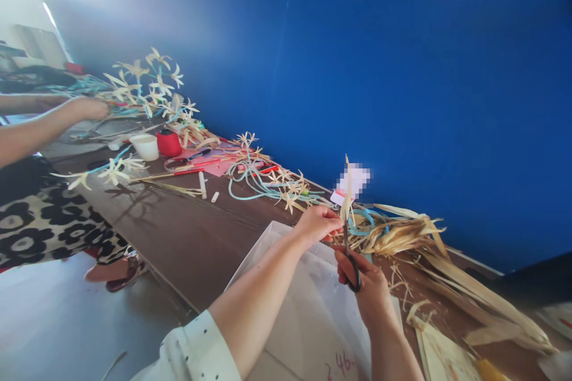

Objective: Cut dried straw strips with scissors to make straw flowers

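With our left hand [319, 225] we pinch the pale husk strip [345, 208] near the white tray's [313, 309] far edge, probably steadying it against the black scissors [356, 278] gripped in our right hand [370, 286].

Item 1: number [339, 366], handwritten in purplish-red strokes, reading "2.46."; a dot follows the first digit and another closes the figure. Stands on the pale tray [295, 315], at its near side, right of the scene's middle; the line slants, rising toward the right.

Item 2: card [355, 178], white with a little red at its lower left, standing far and right of the middle, before the blue panel [429, 95]. Face pixelated; any wording illegible.
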A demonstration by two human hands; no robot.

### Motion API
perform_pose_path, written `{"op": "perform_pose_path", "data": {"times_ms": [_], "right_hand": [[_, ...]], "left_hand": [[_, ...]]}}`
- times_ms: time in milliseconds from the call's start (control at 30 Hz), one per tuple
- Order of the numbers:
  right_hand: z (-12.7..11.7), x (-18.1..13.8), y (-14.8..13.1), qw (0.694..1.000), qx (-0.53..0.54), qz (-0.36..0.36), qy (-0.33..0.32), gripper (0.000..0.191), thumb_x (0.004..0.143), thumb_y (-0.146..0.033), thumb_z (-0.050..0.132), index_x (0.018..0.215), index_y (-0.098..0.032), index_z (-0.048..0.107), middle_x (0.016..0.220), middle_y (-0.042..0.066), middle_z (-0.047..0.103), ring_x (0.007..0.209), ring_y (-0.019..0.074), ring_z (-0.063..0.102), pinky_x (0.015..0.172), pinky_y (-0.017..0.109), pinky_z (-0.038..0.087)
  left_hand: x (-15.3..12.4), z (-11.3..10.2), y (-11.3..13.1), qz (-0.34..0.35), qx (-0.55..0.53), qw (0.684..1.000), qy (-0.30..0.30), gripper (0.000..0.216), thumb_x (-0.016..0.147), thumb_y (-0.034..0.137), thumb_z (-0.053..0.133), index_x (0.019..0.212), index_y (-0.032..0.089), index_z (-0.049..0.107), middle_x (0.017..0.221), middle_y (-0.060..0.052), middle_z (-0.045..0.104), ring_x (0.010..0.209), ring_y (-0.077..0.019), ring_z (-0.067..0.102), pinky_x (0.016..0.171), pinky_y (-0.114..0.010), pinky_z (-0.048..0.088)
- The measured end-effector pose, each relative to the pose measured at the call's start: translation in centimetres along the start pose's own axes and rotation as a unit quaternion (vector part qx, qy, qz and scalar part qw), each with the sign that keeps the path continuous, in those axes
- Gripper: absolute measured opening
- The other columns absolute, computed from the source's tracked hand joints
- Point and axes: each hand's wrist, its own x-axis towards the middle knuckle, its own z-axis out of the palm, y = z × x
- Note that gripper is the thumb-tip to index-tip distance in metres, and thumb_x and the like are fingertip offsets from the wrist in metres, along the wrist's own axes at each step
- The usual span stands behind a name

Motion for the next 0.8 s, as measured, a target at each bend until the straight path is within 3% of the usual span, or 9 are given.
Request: {"op": "perform_pose_path", "data": {"times_ms": [800], "right_hand": [[0.15,-0.27,-0.76,0.999,-0.035,0.000,0.014,0.042,0.064,-0.042,0.068,0.095,-0.014,0.066,0.050,-0.003,0.047,0.048,0.0103,0.040,0.048,0.024,0.033]], "left_hand": [[0.15,-0.05,-0.32,0.009,0.002,1.000,-0.005,0.018,0.066,0.028,0.061,0.072,0.013,0.055,0.068,-0.004,0.061,0.057,-0.0081,0.053,0.047,-0.018,0.042]]}}
